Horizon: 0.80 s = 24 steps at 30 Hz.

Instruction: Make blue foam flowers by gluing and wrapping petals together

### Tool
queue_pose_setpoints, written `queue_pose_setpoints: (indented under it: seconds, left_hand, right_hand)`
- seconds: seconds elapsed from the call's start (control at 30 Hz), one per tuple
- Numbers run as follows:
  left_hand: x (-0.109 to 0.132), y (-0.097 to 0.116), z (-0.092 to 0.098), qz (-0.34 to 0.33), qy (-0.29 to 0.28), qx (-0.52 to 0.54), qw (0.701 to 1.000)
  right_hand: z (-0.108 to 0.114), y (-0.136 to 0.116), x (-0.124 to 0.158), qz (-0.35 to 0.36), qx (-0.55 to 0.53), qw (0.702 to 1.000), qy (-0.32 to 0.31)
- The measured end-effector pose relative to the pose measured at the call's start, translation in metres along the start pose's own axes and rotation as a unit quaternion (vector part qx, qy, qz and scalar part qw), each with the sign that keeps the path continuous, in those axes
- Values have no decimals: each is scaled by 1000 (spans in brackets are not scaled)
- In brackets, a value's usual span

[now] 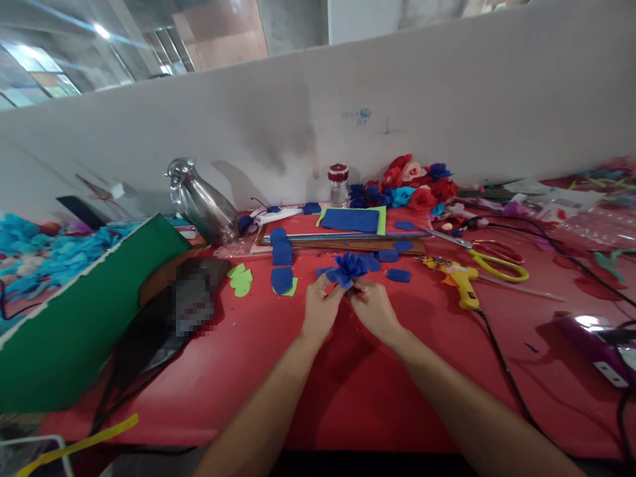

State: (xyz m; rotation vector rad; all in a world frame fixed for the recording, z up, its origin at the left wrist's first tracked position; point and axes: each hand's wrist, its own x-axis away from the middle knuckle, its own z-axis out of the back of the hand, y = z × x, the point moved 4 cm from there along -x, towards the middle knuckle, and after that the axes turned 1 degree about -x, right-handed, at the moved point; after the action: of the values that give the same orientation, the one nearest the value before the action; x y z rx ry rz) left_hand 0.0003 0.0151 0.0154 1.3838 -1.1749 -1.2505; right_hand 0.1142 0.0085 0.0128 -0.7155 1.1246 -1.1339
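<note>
A dark blue paper flower (350, 266) with ruffled petals is held up between my two hands, above the red table (342, 377). My left hand (320, 306) pinches it low on the left side. From the right, my right hand (371, 306) grips its base with closed fingers; the exact contact is partly hidden by the petals. Cut blue paper petals (398, 275) lie just beyond my right hand. More blue pieces (283, 279) rest to the left, one on green paper. Light green cut leaves (241, 279) lie farther left.
To the right are a yellow glue gun (464, 286) with its cord and yellow-handled scissors (499, 264). A metal jug (203, 205), a lidded jar (338, 185) and finished flowers (422, 199) stand along the wall. At left is a green box (89, 318); a purple power strip (596, 344) sits right.
</note>
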Motion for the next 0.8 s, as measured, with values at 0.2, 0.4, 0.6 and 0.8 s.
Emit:
queue_pose_setpoints:
  seconds: [0.2,0.4,0.6,0.8]
  left_hand:
    - [2,-2,2,55,43,49,996]
    - [0,-4,0,65,27,84,994]
    - [1,-5,-5,117,-5,149,982]
    - [0,-8,-5,156,-12,206,966]
  right_hand:
    - [0,4,-3,-37,-77,996,-5]
    - [0,-1,-3,-34,-44,998,-36]
    - [2,-8,-1,-7,16,999,-46]
    - [1,-3,0,-10,9,998,-68]
